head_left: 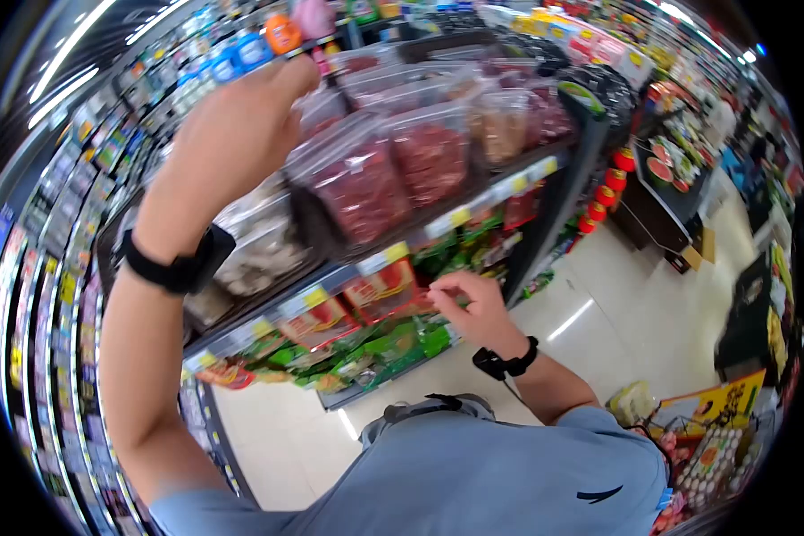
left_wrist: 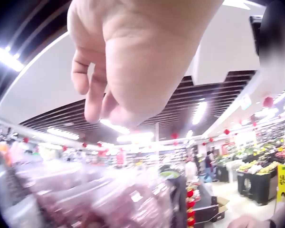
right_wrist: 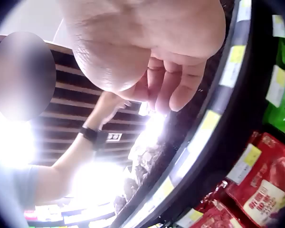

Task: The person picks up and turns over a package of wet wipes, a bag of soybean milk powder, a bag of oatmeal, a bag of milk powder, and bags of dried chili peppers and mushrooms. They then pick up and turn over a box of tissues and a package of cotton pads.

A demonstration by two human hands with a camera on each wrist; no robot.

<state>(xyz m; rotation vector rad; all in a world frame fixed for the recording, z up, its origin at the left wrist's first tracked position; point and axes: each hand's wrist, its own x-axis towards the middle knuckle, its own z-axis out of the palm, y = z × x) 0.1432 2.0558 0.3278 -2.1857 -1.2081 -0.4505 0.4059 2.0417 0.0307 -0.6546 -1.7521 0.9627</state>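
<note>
My left hand (head_left: 237,134) is raised over the upper shelf, its fingers loosely bent above clear plastic bags of reddish pieces (head_left: 362,188). In the left wrist view the same hand (left_wrist: 133,57) hangs over those bags with nothing in its grasp. Beside them, below my left wrist, sits a bag of pale, whitish pieces (head_left: 263,255). My right hand (head_left: 473,308) is lower down, in front of the shelf edge, near the red packets (head_left: 380,290). Seen from the right wrist, its fingers (right_wrist: 183,88) are loosely curled and hold nothing.
Price labels (head_left: 460,217) line the shelf's front edge. Green packets (head_left: 393,344) fill the lower shelf. Red lanterns (head_left: 607,192) hang by the shelf's right end, with a produce stand (head_left: 661,210) beyond. Egg trays (head_left: 710,464) stand at lower right. Tiled floor (head_left: 572,308) lies between.
</note>
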